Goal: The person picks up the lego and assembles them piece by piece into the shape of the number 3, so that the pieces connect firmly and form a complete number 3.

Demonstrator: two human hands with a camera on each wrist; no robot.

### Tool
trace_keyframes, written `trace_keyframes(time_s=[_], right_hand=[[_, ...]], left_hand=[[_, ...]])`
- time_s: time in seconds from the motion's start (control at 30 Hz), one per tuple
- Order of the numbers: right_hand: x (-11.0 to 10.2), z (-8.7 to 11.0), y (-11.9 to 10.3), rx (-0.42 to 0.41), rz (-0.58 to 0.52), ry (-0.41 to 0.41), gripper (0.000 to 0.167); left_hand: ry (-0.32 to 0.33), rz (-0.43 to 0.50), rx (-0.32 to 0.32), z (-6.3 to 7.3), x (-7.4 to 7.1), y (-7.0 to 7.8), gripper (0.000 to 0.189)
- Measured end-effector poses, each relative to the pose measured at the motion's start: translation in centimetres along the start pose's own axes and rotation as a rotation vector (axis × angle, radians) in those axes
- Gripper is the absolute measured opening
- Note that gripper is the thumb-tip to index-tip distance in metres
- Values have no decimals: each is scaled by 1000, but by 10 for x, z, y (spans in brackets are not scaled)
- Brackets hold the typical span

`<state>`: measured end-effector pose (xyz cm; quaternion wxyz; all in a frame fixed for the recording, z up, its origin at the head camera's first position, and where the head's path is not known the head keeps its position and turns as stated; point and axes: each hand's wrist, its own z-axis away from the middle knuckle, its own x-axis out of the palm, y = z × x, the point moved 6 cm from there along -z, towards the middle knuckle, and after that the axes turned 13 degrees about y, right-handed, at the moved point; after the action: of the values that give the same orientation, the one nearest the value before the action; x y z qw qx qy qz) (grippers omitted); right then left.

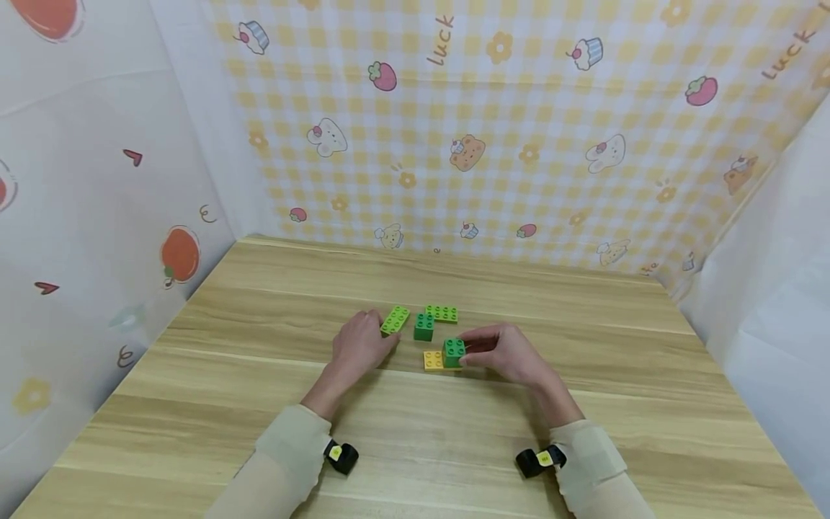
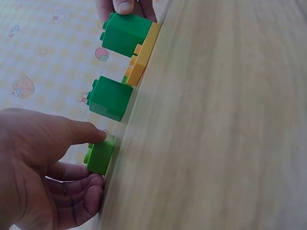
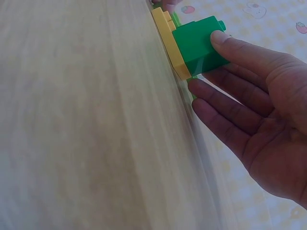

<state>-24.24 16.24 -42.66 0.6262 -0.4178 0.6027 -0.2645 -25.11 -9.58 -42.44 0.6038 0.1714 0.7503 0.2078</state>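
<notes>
On the table, my left hand (image 1: 360, 344) pinches a flat light green toy brick (image 1: 395, 320) between thumb and fingers; the left wrist view shows this brick (image 2: 100, 158) near the table surface. My right hand (image 1: 509, 355) grips a dark green square brick (image 1: 454, 352) by its side. That brick sits on the right part of a flat yellow brick (image 1: 433, 360), whose left studs are bare. From the right wrist, the thumb lies on the dark green brick (image 3: 196, 43), with the yellow brick (image 3: 169, 40) beneath it.
Between the hands stands another dark green square brick (image 1: 424, 327). Just behind it lies a second flat light green brick (image 1: 446, 313). The wooden table (image 1: 428, 440) meets a patterned cloth (image 1: 493, 187) at the back, with more cloth at both sides.
</notes>
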Motion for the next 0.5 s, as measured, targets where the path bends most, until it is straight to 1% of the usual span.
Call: trace_keyframes(time_s=[0.27,0.5], right_hand=[[0,0,1,11,-7,-1,38],[0,0,1,4,-8,-1,38]], left_hand=[[19,21,-13,-1,-3,-1,32],[47,25,-12,-3,-7,-1,39]])
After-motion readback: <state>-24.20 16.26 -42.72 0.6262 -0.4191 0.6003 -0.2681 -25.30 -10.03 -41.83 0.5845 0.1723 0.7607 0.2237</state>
